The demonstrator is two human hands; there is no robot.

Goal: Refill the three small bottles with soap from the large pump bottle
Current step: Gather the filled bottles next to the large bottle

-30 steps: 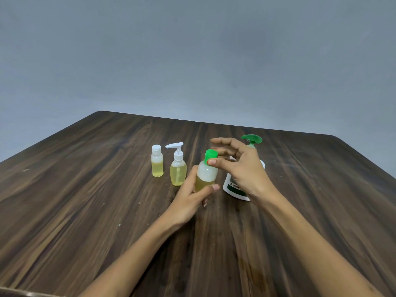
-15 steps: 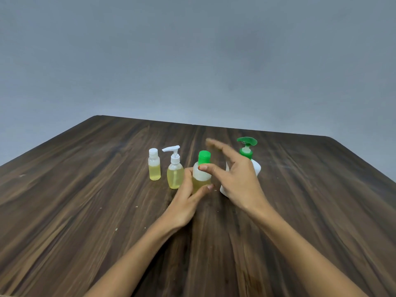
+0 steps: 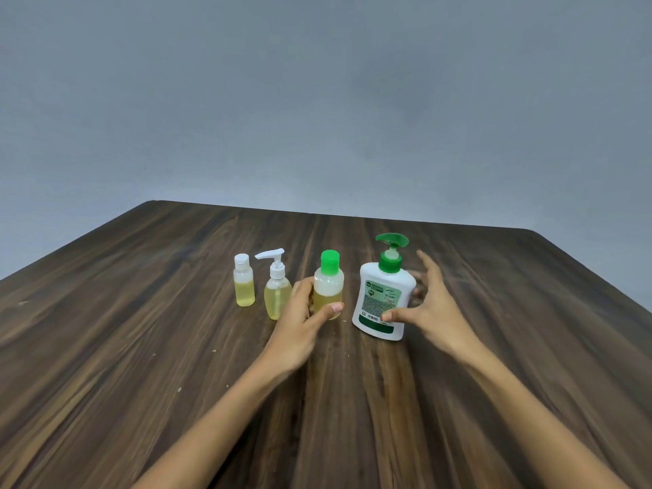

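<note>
Left hand (image 3: 300, 330) grip wraps green-cap bottle (image 3: 328, 285), upright on surface (image 3: 141, 347). Right hand (image 3: 435, 308) grip wide, thumb at large pump bottle (image 3: 382, 301), holding nothing. Further left: small pump bottle (image 3: 276, 287), white-cap bottle (image 3: 243, 285).

Mid-frame row, all upright | white-capped bottle (image 3: 243, 284), white-pump bottle (image 3: 276, 284), green-capped bottle (image 3: 328, 282): part-filled, yellow soap | large pump bottle (image 3: 384, 294): white, green pump, rightmost

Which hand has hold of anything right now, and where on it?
The left hand grips the green-capped small bottle round its lower body. The right hand is spread beside the large pump bottle, thumb at its label, not yet gripping.
</note>
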